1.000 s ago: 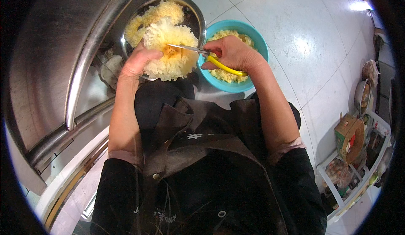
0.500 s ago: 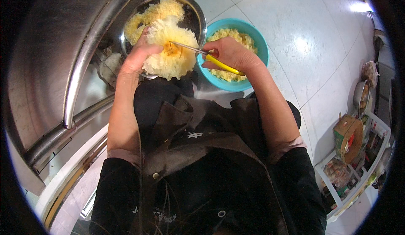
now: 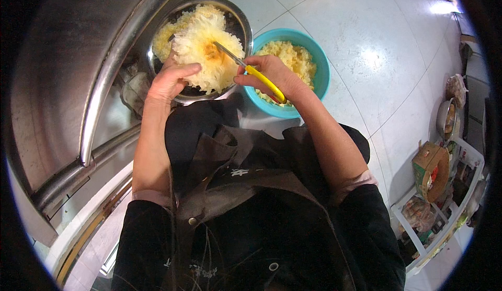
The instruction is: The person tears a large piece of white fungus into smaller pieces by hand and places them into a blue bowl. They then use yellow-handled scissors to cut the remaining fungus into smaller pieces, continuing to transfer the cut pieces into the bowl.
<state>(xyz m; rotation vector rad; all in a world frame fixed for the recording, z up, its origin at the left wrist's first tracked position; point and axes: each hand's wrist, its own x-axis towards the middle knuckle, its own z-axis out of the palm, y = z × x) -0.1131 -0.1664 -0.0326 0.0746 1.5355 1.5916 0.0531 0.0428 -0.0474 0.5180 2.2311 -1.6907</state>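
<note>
My left hand (image 3: 170, 81) grips a frilly, pale yellow snow fungus (image 3: 196, 45) from its left side, thumb over the front edge. The orange-brown core faces up. In my right hand (image 3: 276, 75) is a pair of scissors with yellow handles (image 3: 265, 83), the blades pointing left and their tips at the core. Under the fungus stands a round stainless steel basin (image 3: 243, 20), partly hidden, with more snow fungus (image 3: 208, 12) in it. To its right, below my right hand, a turquoise basin (image 3: 325, 69) holds small yellowish pieces (image 3: 293, 55).
Large metal equipment with a curved rail (image 3: 99, 82) rises on my left. White tiles (image 3: 361, 45) cover the floor. At the right stand a white crate (image 3: 418, 252) with bagged goods, a cardboard box (image 3: 424, 168) and a metal bowl (image 3: 445, 119).
The snow fungus has tilted and turned slightly in my left hand. My right hand has moved a little left and nearer, and the scissors now slope more steeply, tips still at the core.
</note>
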